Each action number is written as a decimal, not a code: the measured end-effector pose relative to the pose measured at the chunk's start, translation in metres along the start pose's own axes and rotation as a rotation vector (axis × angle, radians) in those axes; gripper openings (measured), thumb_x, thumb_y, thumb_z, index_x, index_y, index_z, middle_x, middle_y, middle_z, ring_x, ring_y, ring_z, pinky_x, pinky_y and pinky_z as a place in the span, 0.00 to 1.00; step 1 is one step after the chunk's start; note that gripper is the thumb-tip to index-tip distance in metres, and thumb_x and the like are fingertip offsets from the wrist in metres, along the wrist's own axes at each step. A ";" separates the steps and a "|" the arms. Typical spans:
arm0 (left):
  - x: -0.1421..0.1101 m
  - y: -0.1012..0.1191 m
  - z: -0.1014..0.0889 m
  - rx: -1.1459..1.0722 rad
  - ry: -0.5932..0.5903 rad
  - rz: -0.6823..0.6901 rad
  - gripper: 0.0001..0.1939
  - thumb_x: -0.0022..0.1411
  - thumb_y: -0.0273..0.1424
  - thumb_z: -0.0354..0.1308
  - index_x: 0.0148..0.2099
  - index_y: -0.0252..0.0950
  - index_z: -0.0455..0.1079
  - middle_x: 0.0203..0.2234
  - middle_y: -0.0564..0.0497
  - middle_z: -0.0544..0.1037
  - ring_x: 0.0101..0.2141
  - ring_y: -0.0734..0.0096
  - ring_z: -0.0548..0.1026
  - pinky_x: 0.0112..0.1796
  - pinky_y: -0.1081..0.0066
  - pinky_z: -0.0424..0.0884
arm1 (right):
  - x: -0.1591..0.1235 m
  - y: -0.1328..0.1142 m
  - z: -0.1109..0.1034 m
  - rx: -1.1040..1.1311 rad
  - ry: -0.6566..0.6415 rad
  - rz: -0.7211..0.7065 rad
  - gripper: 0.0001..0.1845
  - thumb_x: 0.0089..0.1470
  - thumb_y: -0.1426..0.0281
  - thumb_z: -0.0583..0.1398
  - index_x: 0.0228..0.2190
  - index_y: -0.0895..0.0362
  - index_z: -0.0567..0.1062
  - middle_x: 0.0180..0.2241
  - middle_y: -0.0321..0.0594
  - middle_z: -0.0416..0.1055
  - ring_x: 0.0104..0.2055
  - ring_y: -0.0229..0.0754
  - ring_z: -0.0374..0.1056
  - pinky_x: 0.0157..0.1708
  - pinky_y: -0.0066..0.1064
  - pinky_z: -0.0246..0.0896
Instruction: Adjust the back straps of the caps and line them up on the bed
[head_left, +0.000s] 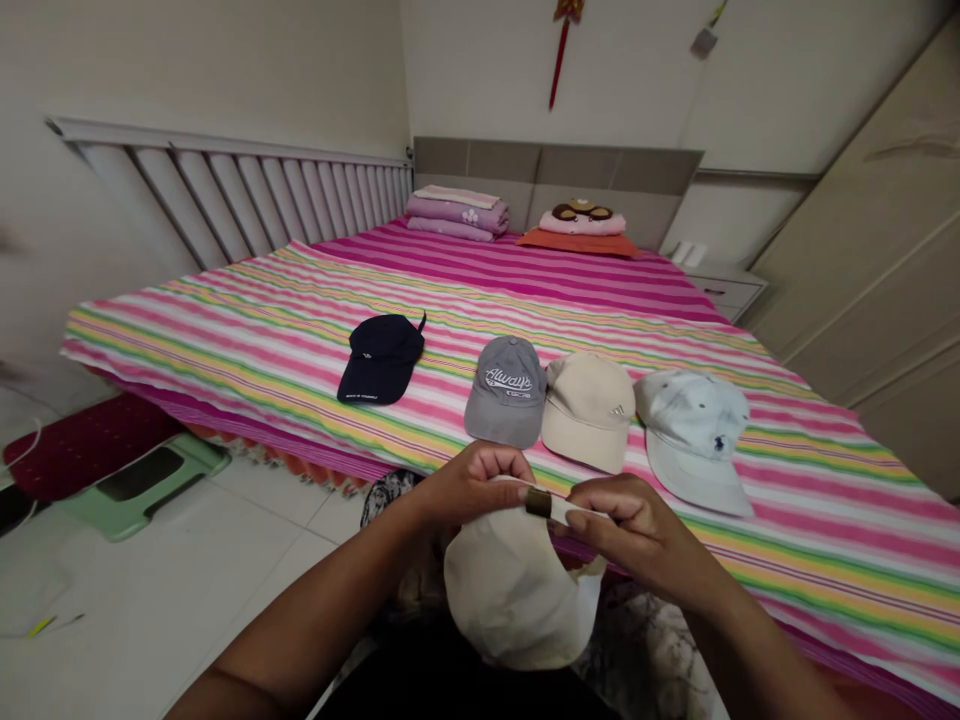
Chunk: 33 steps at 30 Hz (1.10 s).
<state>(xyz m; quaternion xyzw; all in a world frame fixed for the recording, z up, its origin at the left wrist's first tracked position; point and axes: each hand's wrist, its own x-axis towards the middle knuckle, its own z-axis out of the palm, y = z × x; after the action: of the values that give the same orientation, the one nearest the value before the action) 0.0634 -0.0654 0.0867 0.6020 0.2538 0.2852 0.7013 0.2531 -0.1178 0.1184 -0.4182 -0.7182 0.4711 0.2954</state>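
While the left hand [491, 482] pinches the strap [561, 510] of the cream cap [517, 590] beside the buckle [538, 502], the right hand [634, 525], fingers closed too, grips farther along; it's all happening at the bed's [262, 330] near edge, grey cap [510, 385] lying just beyond.

A home bedroom is indicated by the bed [600, 272], with its panelled headboard [517, 185], striped bedsheet [240, 312] and folded bedding [456, 213]. A drawered nightstand [726, 290] is set beside it.
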 end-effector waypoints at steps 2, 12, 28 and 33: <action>0.000 0.000 0.000 0.002 -0.005 0.005 0.17 0.46 0.40 0.61 0.27 0.30 0.66 0.19 0.55 0.67 0.19 0.84 0.61 0.21 0.80 0.57 | 0.000 0.001 0.000 0.007 0.008 0.017 0.18 0.52 0.61 0.53 0.19 0.62 0.68 0.16 0.33 0.57 0.19 0.31 0.50 0.18 0.24 0.47; 0.001 0.000 0.000 0.009 0.000 0.001 0.18 0.46 0.42 0.61 0.28 0.30 0.66 0.18 0.55 0.66 0.18 0.84 0.60 0.21 0.80 0.56 | 0.000 0.001 0.001 -0.077 0.048 -0.016 0.18 0.53 0.61 0.52 0.20 0.61 0.69 0.18 0.35 0.61 0.20 0.33 0.56 0.19 0.24 0.51; 0.002 -0.005 0.001 0.030 0.097 0.054 0.12 0.46 0.35 0.62 0.25 0.29 0.66 0.18 0.54 0.67 0.19 0.84 0.61 0.21 0.81 0.56 | 0.003 0.003 0.007 -0.081 0.101 -0.058 0.17 0.54 0.64 0.53 0.19 0.60 0.68 0.17 0.34 0.61 0.19 0.32 0.55 0.19 0.24 0.50; 0.003 -0.010 0.005 -0.079 0.124 0.009 0.12 0.44 0.33 0.63 0.25 0.29 0.67 0.17 0.55 0.69 0.19 0.84 0.63 0.21 0.81 0.58 | 0.002 0.007 0.009 0.009 0.055 0.013 0.18 0.54 0.62 0.52 0.20 0.61 0.68 0.17 0.34 0.61 0.18 0.32 0.55 0.18 0.24 0.50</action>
<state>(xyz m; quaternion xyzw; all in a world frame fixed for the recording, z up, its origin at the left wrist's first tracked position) 0.0698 -0.0685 0.0779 0.5560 0.2825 0.3347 0.7064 0.2474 -0.1184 0.1083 -0.4345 -0.7050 0.4646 0.3136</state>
